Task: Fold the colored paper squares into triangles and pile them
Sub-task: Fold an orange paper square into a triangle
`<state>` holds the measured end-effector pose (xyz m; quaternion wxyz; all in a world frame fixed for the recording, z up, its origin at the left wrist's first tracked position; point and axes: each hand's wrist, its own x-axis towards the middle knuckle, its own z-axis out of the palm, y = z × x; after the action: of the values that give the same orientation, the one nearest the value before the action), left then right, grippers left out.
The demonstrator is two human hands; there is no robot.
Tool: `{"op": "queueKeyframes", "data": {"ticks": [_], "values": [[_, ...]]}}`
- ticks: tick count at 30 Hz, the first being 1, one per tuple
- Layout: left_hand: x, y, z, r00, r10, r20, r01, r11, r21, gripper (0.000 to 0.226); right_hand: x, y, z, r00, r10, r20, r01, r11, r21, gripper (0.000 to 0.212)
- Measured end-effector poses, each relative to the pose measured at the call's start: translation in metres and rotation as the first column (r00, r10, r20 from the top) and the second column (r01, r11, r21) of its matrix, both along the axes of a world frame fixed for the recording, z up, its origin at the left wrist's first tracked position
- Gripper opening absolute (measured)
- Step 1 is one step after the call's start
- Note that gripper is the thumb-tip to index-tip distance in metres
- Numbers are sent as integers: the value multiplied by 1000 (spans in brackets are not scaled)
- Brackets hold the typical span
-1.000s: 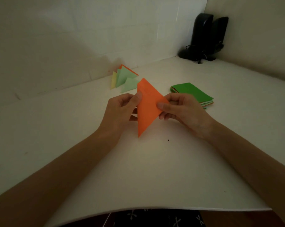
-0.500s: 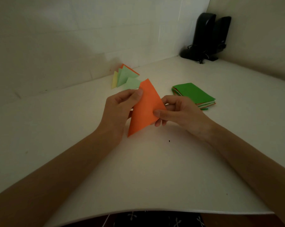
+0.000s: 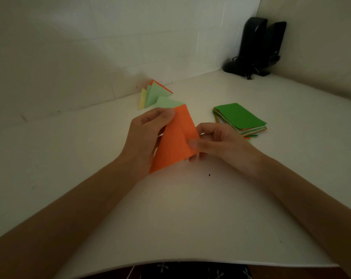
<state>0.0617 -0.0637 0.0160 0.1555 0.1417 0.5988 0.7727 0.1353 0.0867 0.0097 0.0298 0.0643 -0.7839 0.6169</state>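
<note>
Orange paper, half-folded, pinched over table: top corner in left hand, right edge in right hand. Light, limp, crease-prone; best taken lightly by corners.

Table: triangles, paper stack, speakers.

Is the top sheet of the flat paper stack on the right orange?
No, the top sheet of the paper stack is dark green; orange shows only in the edges of sheets lower down.
</note>
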Motion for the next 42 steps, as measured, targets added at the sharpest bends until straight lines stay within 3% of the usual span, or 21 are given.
{"op": "queueKeyframes", "data": {"ticks": [4,8,12,16,20,23,28,32,37,42], "values": [[5,2,-3,977,-11,-214,-40,972,-233,21,-3,2,3,975,-194,-106,186,979,-77,11],[8,4,-9,878,-87,-470,-115,916,-385,16,-3,2,4,943,-280,-179,265,959,-100,3],[3,4,-14,856,-80,-510,-157,901,-404,12,-5,0,1,915,-379,-141,358,921,-154,20],[0,4,-15,830,-67,-554,-204,887,-414,13,-6,-1,-2,932,-354,-81,347,934,-83,13],[4,4,-16,768,-132,-626,-243,845,-477,15,-7,-5,-3,933,-340,-120,333,940,-73,18],[6,3,-14,765,-140,-629,-258,828,-497,15,-7,-5,-4,918,-366,-154,355,930,-96,20],[10,4,-10,820,-163,-549,-136,876,-463,18,-6,-5,-6,883,-404,-241,388,915,-112,18],[12,4,-6,893,-127,-432,-35,936,-349,24,-4,-7,-7,840,-360,-406,396,918,4,25],[10,3,-6,880,-108,-463,-31,959,-282,25,-1,-6,-7,805,-285,-521,403,906,128,26],[8,3,-7,872,-129,-473,-5,962,-272,27,0,-2,-6,717,-129,-685,482,801,354,13]]}}
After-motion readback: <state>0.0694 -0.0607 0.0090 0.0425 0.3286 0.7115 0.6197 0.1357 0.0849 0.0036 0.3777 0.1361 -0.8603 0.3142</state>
